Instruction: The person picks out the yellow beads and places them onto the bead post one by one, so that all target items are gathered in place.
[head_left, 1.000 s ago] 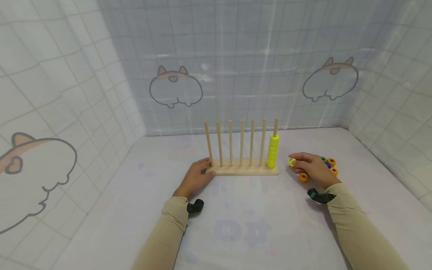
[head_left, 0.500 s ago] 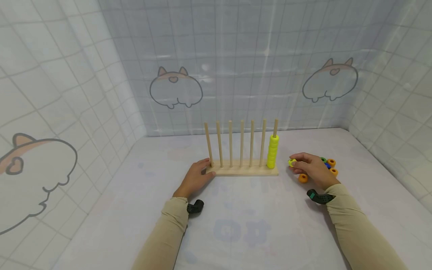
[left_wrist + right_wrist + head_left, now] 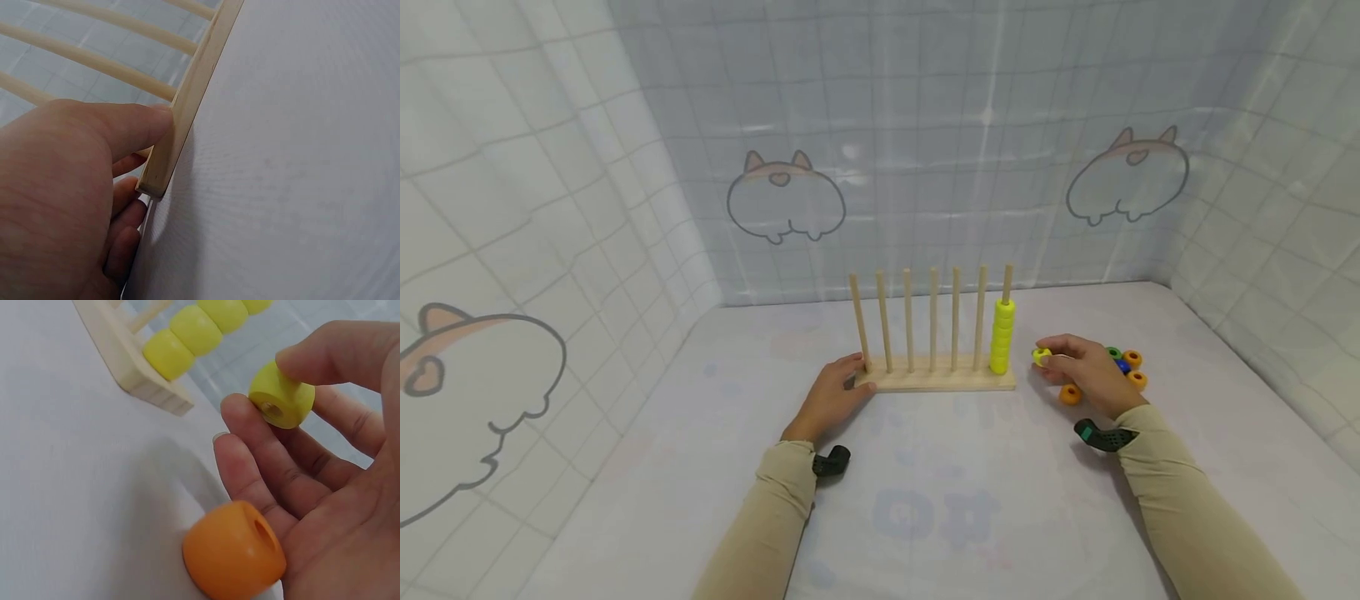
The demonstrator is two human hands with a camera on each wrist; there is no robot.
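A wooden base with several upright pegs (image 3: 936,381) stands mid-table. Its rightmost peg carries a stack of yellow beads (image 3: 1002,337). My left hand (image 3: 829,400) grips the base's left end; in the left wrist view the thumb (image 3: 147,125) lies on the front edge, with fingers behind. Right of the stack, my right hand (image 3: 1092,372) pinches a yellow bead (image 3: 284,397) between thumb and fingers, its hole showing in the right wrist view. An orange bead (image 3: 231,553) lies on the table below that hand.
Beyond my right hand lie a green bead (image 3: 1113,353), a blue bead (image 3: 1122,366) and orange beads (image 3: 1137,381). A white cloth with faint prints covers the table (image 3: 925,467). Grid-patterned curtains (image 3: 917,167) rise behind and at both sides.
The head view has shifted slightly. My right hand has moved a little toward the stack, with the yellow bead still pinched and tilted differently. The left hand keeps its hold on the base.
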